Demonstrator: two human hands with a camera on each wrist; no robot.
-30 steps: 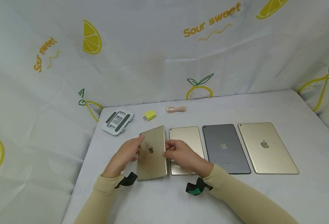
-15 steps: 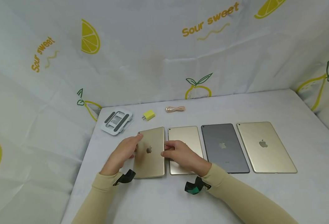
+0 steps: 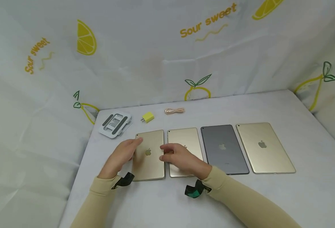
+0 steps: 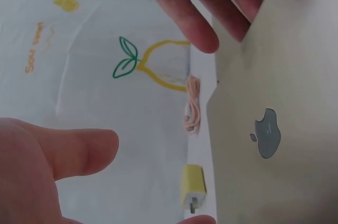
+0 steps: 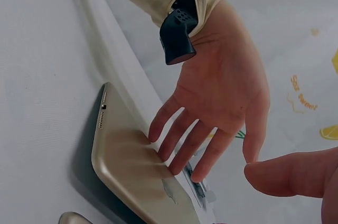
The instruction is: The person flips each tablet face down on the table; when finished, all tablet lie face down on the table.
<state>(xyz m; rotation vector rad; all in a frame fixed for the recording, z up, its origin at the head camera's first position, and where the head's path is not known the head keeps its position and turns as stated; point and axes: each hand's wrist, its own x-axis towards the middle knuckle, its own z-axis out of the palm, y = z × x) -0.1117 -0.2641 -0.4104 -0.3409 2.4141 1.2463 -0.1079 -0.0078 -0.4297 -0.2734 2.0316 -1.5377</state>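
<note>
A gold tablet [image 3: 149, 161], back side up, lies flat or nearly flat at the left end of a row of tablets. My left hand [image 3: 123, 153] is at its left edge; the right wrist view has that hand's fingers [image 5: 182, 142] straight, with the tips at the tablet's edge and the thumb held apart. My right hand [image 3: 181, 158] hovers at the tablet's right edge, over a second gold tablet [image 3: 186, 136] that it partly covers. In the left wrist view its fingers [image 4: 182, 15] look loosely extended, the tips near the first tablet. Neither hand grips anything.
A grey tablet [image 3: 224, 155] and a larger gold tablet [image 3: 264, 152] continue the row rightward. Behind are a white folding stand [image 3: 115, 125], a yellow charger plug [image 3: 148, 117] and a coiled pink cable [image 3: 174, 110]. A lemon-print cloth [image 3: 144, 63] backs the white table [image 3: 161, 202].
The left gold tablet, earlier tilted and held between both hands, has come down flatter onto the table. Both hands have loosened from its edges. The head view has shifted slightly.
</note>
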